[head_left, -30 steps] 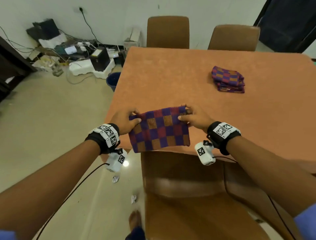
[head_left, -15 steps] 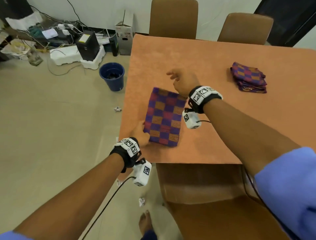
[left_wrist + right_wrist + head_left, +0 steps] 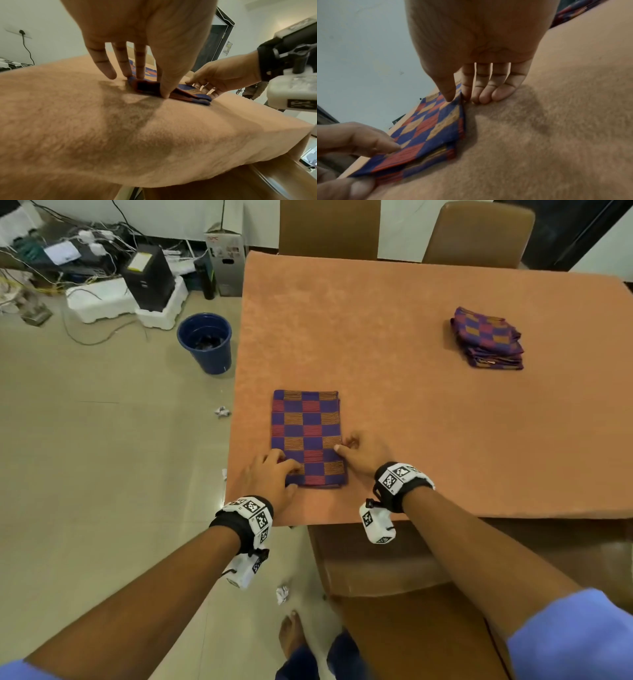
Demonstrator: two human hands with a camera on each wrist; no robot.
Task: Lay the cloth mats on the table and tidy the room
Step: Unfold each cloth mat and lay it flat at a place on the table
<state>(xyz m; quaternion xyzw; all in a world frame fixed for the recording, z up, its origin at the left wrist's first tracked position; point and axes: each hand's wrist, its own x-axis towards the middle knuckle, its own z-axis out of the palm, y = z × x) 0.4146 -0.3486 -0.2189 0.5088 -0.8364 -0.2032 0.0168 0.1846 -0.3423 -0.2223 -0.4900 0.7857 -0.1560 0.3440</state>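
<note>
A folded cloth mat (image 3: 306,436) in blue, red and orange checks lies flat near the front left corner of the orange table (image 3: 411,412). My left hand (image 3: 291,470) pinches its near left corner, fingers on top and thumb at the near edge (image 3: 145,83). My right hand (image 3: 344,446) pinches the mat's right edge (image 3: 457,97), thumb on top and index finger tucked at the side, while its other fingers (image 3: 501,94) rest on the table. A stack of the same folded mats (image 3: 486,342) sits at the far right.
A brown chair (image 3: 394,594) stands tucked in right below my arms, and two more (image 3: 329,227) are at the far side. On the floor to the left are a blue bucket (image 3: 205,342), crumpled paper scraps (image 3: 222,411), and boxes with cables (image 3: 147,278) by the wall.
The mat went from hanging between both hands to lying lengthwise on the table. My right hand came back from the mat's far end to its near right edge.
</note>
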